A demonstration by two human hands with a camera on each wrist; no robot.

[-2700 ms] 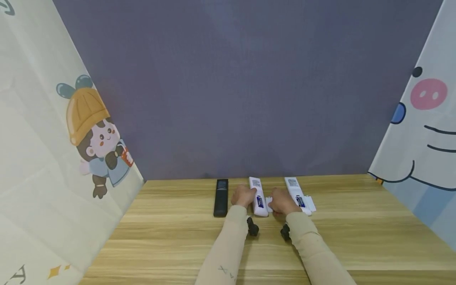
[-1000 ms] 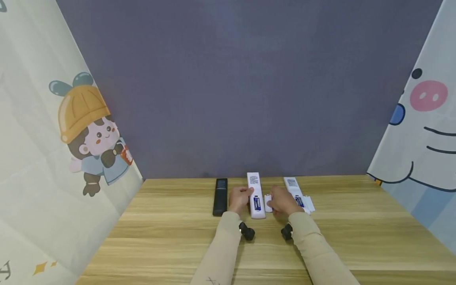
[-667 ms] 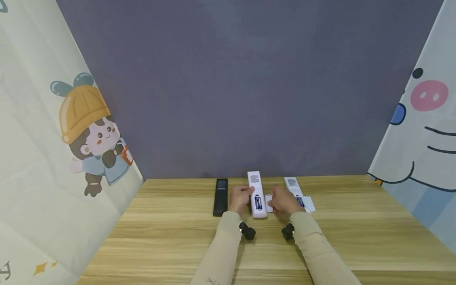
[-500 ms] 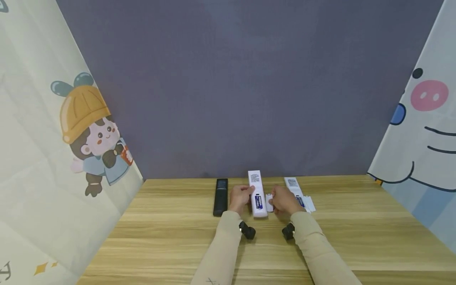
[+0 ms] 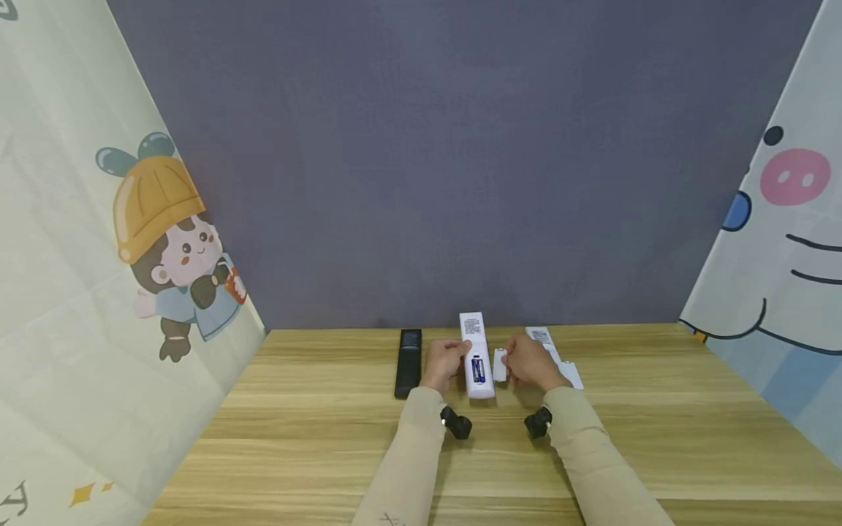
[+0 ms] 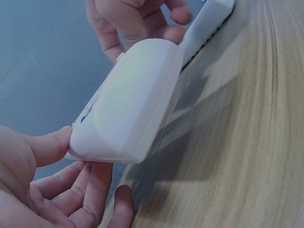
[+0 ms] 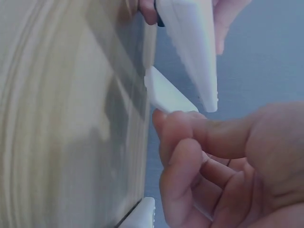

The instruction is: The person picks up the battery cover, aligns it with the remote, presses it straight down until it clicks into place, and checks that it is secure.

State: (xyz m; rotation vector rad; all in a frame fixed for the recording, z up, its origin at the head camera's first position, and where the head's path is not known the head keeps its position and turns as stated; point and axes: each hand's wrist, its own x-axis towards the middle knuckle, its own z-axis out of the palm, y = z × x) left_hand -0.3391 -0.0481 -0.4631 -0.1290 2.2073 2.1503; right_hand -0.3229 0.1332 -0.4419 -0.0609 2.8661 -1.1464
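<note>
My left hand (image 5: 444,363) grips a white remote control (image 5: 473,343) by its left side, thumb on the back face. The remote is lifted and tilted off the table, its back toward me, with blue batteries (image 5: 478,370) showing in the uncovered compartment. Just to its right, my right hand (image 5: 531,361) pinches a small white battery cover (image 5: 500,364) between thumb and fingers. In the right wrist view the cover (image 7: 168,92) is held apart from the remote (image 7: 192,42). Part of a second white remote (image 5: 541,337) is hidden behind my right hand.
On the wooden table (image 5: 316,438), a black remote (image 5: 408,364) lies left of my left hand. Another white battery cover (image 5: 571,374) lies beside the second white remote. A grey panel (image 5: 421,161) rises behind the table's back edge.
The left hand has raised the white remote from the table and tilted it. The right hand has lifted the battery cover slightly and moved a little to the right.
</note>
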